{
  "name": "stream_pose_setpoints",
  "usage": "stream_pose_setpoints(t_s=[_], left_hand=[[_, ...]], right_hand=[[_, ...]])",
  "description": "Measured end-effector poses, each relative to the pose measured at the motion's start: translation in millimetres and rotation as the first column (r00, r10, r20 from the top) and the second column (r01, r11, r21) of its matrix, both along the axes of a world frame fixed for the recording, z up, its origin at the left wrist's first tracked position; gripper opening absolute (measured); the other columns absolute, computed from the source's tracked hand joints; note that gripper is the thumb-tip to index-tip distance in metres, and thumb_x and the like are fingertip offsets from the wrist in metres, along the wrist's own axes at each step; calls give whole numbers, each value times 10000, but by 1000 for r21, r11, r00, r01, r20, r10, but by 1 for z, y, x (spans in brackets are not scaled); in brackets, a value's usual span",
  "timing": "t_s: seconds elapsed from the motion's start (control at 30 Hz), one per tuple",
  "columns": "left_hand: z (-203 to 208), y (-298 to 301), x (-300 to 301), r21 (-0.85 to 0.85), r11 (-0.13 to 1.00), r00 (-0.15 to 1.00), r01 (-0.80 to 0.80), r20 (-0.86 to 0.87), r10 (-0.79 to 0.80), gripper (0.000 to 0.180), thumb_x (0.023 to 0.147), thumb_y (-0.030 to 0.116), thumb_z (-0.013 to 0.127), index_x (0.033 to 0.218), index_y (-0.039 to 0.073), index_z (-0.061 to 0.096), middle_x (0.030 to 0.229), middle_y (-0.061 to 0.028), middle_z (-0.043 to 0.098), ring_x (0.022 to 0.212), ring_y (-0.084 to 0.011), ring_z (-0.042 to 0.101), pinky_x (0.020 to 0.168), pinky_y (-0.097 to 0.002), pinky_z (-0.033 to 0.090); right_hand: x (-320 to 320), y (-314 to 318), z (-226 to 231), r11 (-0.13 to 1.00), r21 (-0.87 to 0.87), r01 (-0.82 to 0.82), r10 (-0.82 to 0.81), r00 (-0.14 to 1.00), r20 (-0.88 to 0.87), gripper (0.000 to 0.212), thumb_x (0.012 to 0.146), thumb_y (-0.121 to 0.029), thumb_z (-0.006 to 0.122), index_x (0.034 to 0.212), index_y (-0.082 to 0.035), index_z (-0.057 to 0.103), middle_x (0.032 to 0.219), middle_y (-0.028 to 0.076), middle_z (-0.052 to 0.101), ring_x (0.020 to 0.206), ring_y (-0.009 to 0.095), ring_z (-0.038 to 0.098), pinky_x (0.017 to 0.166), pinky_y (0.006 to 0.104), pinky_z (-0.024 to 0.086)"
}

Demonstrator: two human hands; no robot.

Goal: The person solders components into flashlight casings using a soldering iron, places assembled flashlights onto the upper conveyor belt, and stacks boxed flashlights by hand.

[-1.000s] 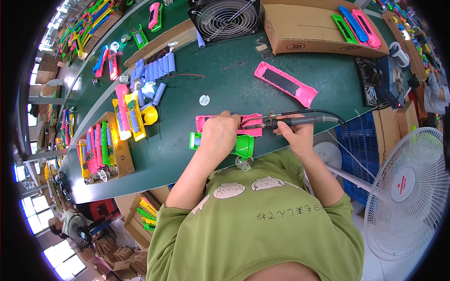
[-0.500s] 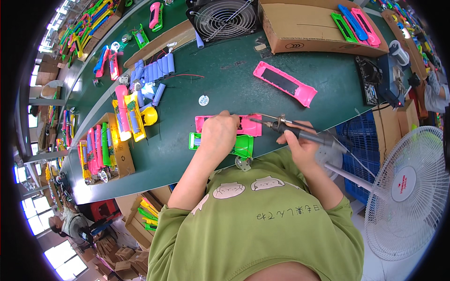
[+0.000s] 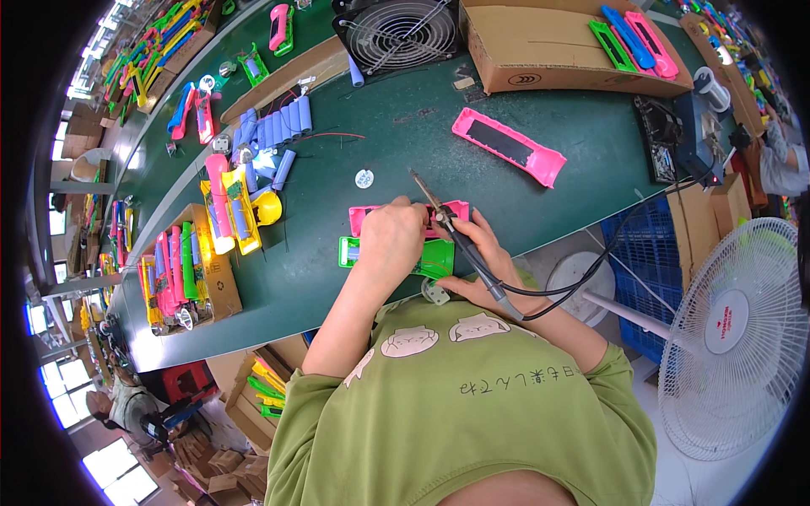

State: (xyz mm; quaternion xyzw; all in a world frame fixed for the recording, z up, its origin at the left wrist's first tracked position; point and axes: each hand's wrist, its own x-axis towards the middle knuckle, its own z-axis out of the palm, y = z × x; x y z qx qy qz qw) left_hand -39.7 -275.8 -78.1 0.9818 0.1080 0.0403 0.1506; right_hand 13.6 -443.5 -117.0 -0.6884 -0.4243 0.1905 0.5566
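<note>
A pink plastic shell (image 3: 358,221) and a green shell (image 3: 437,256) lie side by side at the table's near edge. My left hand (image 3: 390,240) rests across both, its fingers curled down at the pink shell; what they pinch is hidden. In my right hand (image 3: 483,257) a soldering iron (image 3: 456,234) is held, its tip pointing up and away over the table. The right hand's lower fingertips are at a round silver lamp part (image 3: 435,292) by the green shell's end. Thin red wire shows in the green shell.
Another pink shell (image 3: 510,148) and a small round white board (image 3: 364,178) lie beyond my hands. Blue battery cells (image 3: 283,120) and yellow shells (image 3: 245,219) are at the left, near a filled carton (image 3: 223,282). A black fan (image 3: 398,35), a large carton (image 3: 540,63) and a solder spool (image 3: 713,88) stand farther off.
My right hand has moved left to the silver lamp part. The soldering iron has swung from lying sideways over the pink shell to pointing away. My left hand stays nearly in place.
</note>
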Motion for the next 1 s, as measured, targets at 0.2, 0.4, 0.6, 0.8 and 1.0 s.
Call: stream_pose_setpoints(t_s=[0.2,0.4,0.6,0.8,1.0], left_hand=[[0,1,-2,-59,998,999,6,46,-4,51,661,52,623,710,40,616,688,-109,571,635,-286,585,573,-377,462],[-5,2,-2,-57,998,998,2,66,2,53,669,53,625,716,40,603,692,-108,572,632,-287,583,572,-376,461],[1,4,-4,-33,999,995,18,96,-15,76,668,61,644,720,28,599,696,-107,574,614,-271,589,560,-364,463],[35,29,-38,-335,926,984,175,85,-155,686,492,149,800,1122,50,546,1029,-128,552,978,-279,546,820,-379,447],[28,53,-58,-69,984,980,163,-102,-170,1074,408,185,830,1332,50,300,1194,-147,442,1135,-335,417,1038,-478,267]], right_hand=[[4,-2,2,995,-98,-1,-9,994,-105,797,597,-163,778,1269,-83,358,1240,143,465,1251,436,279,1055,465,243],[4,-2,1,999,-41,14,-13,1000,24,758,606,-141,761,1249,-62,366,1181,151,502,1188,393,379,1058,477,232],[11,0,0,999,45,3,-13,973,229,717,636,-98,737,1230,-38,339,1107,138,564,1076,309,518,1065,487,210],[15,-5,7,1000,-8,-4,5,988,153,681,657,-109,733,1217,-37,352,1071,108,603,1074,272,536,1071,481,198],[31,-13,14,992,64,112,-124,963,238,603,676,-149,735,1178,-49,418,1093,63,612,1121,273,501,1055,449,235]])
